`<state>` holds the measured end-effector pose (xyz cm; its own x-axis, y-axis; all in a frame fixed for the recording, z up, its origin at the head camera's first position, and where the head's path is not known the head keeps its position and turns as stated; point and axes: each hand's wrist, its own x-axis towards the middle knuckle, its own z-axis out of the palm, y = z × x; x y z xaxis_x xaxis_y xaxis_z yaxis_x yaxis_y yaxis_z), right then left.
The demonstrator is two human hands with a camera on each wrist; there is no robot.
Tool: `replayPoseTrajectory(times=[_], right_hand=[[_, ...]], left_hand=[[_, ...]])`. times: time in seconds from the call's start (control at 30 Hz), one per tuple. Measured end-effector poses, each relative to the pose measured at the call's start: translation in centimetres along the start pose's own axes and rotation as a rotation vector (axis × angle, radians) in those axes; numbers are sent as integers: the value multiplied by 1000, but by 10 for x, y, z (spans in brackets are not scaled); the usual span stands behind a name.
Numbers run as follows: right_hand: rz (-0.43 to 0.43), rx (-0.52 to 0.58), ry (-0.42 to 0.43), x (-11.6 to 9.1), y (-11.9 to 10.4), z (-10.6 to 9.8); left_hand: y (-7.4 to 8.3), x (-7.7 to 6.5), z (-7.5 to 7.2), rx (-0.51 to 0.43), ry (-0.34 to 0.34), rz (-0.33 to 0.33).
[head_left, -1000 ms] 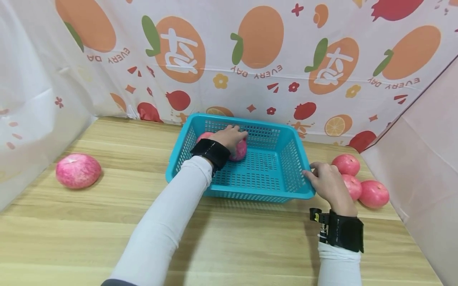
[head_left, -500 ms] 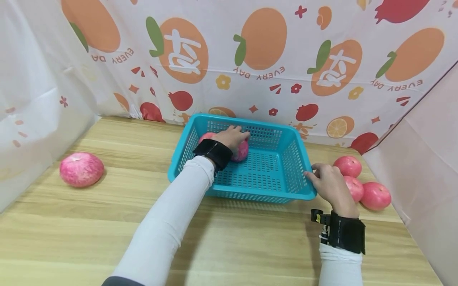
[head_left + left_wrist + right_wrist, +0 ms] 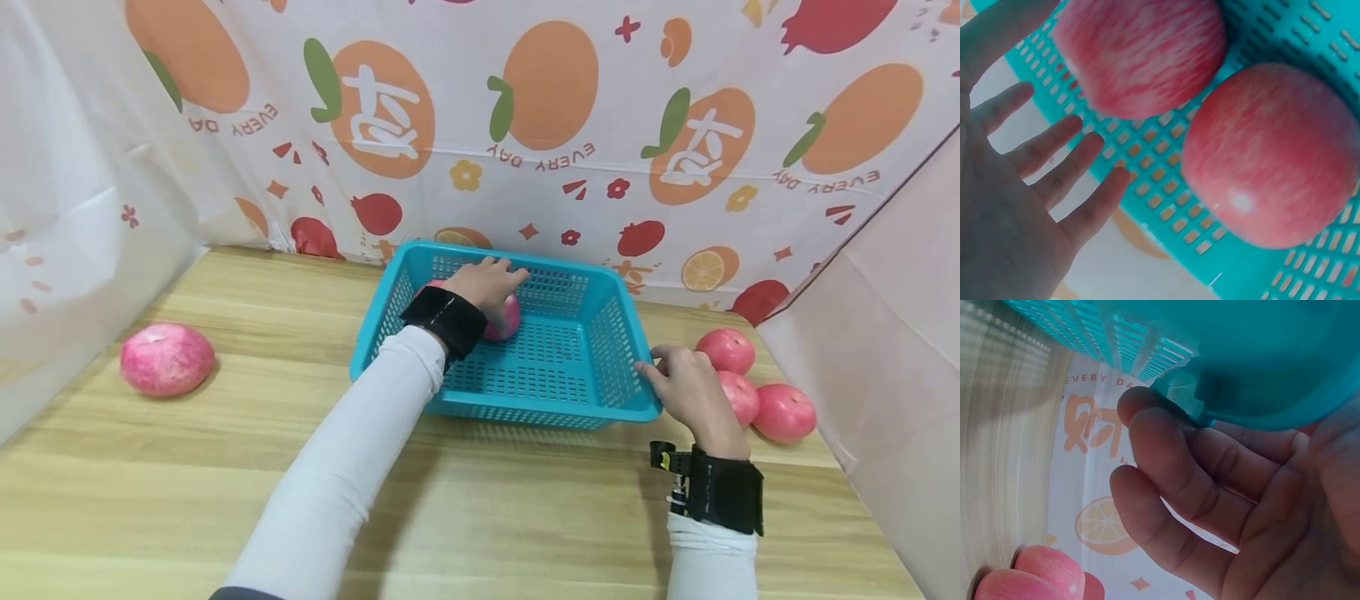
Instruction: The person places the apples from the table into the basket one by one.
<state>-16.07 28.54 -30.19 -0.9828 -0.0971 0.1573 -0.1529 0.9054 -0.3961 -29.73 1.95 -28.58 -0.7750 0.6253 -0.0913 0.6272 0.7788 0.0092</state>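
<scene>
A teal plastic basket (image 3: 540,408) with perforated walls stands on the table. Two red-pink apples lie at its left end; the left wrist view shows one apple (image 3: 1141,56) beside another apple (image 3: 1272,156). My left hand (image 3: 483,287) is over them inside the basket, partly hiding them. In the left wrist view, the fingers of that left hand (image 3: 1029,187) are spread and apart from both fruits. My right hand (image 3: 690,387) grips the basket's right rim, thumb on top and fingers curled under, as the right wrist view shows.
Right of the basket, close to the right hand, sit three apples: a back apple (image 3: 726,350), a middle apple (image 3: 738,398) and an outer apple (image 3: 784,412). Another apple (image 3: 167,360) lies at the far left. A fruit-printed curtain (image 3: 465,100) hangs just behind the basket.
My left hand's fingers have lifted and straightened slightly over the apples. The right hand keeps its grip on the rim, and the basket stays in place.
</scene>
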Motion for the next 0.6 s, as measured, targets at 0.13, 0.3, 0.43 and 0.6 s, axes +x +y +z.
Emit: replayPoseTrajectory(times=[0.13, 0.3, 0.43, 0.6], right_hand=[[2, 3, -4, -1, 0, -1], [9, 2, -6, -2, 0, -2], [7, 6, -9, -2, 0, -3], [2, 10, -9, -1, 0, -2]], left_hand=[[-1, -3, -9, 2, 5, 3], [-6, -8, -17, -15, 35, -10], [-10, -14, -21, -33, 41, -26], [-16, -21, -25, -30, 35, -22]])
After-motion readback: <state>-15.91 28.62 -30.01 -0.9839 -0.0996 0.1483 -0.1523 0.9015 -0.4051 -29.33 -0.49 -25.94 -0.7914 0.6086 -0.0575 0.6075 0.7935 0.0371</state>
